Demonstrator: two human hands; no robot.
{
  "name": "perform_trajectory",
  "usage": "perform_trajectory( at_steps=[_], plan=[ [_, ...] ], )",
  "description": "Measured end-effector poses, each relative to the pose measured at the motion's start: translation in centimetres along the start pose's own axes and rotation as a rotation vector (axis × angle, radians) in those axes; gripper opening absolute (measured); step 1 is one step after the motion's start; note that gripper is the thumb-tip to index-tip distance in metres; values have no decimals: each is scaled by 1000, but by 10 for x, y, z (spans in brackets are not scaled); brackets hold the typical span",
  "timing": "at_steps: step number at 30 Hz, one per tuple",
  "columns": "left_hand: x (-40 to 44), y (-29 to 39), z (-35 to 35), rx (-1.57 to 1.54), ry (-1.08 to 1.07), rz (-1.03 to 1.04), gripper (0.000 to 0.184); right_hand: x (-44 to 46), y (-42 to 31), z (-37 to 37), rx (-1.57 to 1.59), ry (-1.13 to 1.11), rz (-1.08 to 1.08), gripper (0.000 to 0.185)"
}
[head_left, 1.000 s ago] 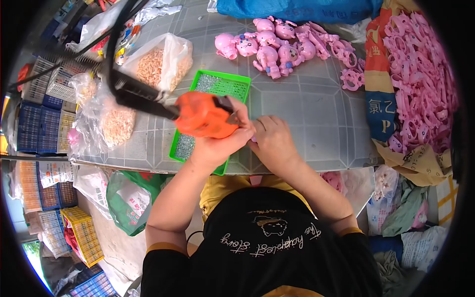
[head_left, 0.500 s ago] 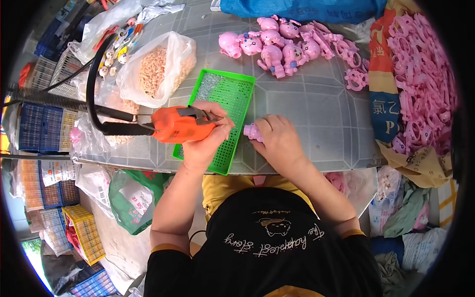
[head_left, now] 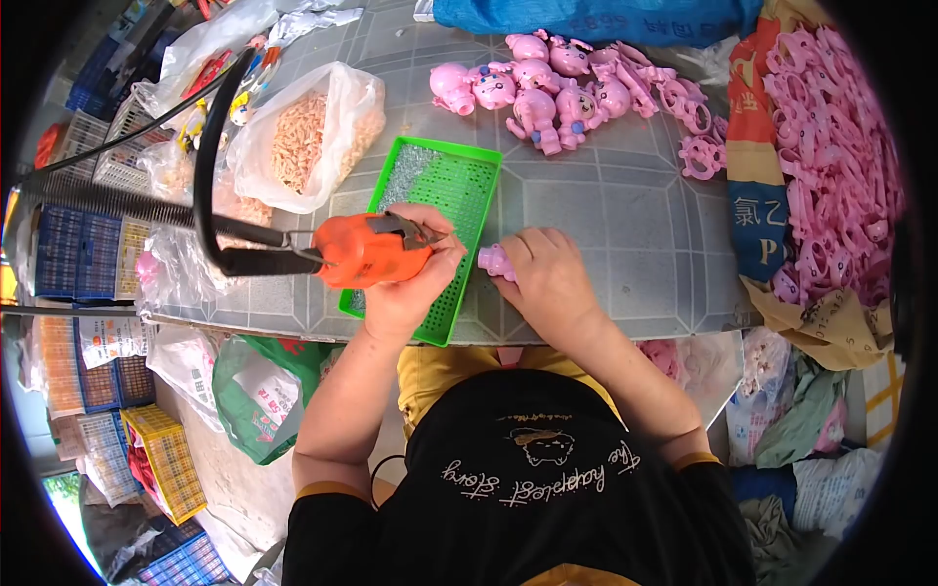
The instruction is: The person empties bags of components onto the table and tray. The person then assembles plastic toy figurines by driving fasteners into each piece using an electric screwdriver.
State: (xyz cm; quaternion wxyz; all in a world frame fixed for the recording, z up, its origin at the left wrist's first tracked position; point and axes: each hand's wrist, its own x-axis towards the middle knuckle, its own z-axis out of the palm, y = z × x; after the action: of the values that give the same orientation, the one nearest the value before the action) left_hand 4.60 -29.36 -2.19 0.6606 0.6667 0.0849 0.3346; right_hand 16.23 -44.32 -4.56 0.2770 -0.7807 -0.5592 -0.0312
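My left hand [head_left: 405, 283] is closed around an orange power screwdriver [head_left: 366, 252], which lies sideways above a green perforated tray [head_left: 479, 190]. Its fingertips are pinched together near the tool's front end; anything tiny between them is too small to make out. In the tray lie many small silver screws [head_left: 410, 168], mostly at its far left. My right hand [head_left: 552, 278] rests on the table, fingers wrapped over a small pink toy figure [head_left: 496, 262]. Part of the figure pokes out to the left, beside the tray; the rest is hidden under the hand.
Pink toy figures [head_left: 535, 107] are heaped at the back of the table [head_left: 625, 225]. A sack of pink parts [head_left: 831, 166] stands at right. A plastic bag of small pinkish pieces [head_left: 303, 142] sits left of the tray. A spring and black hose [head_left: 208, 176] reach the screwdriver from the left.
The screwdriver has shifted slightly to the right in my left hand, its hose and spring moving along. My right hand and the pink figure have hardly moved.
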Motion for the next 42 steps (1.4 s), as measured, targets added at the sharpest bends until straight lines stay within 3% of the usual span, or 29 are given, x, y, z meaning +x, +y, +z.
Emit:
perform_trajectory(
  at_steps=[22,34,38,42],
  plan=[
    [16,28,17,-275,-80,160,28,0,0,-1,-29,-11,-1,30],
    [27,6,29,-263,-115,25,22,-1,1,5,-36,-2,12,28],
    [39,9,32,-278,-220,-85,18,-2,2,7,-22,18,-6,29],
    [41,11,35,-156,-199,-65,22,-1,1,4,4,0,-7,29]
  ],
)
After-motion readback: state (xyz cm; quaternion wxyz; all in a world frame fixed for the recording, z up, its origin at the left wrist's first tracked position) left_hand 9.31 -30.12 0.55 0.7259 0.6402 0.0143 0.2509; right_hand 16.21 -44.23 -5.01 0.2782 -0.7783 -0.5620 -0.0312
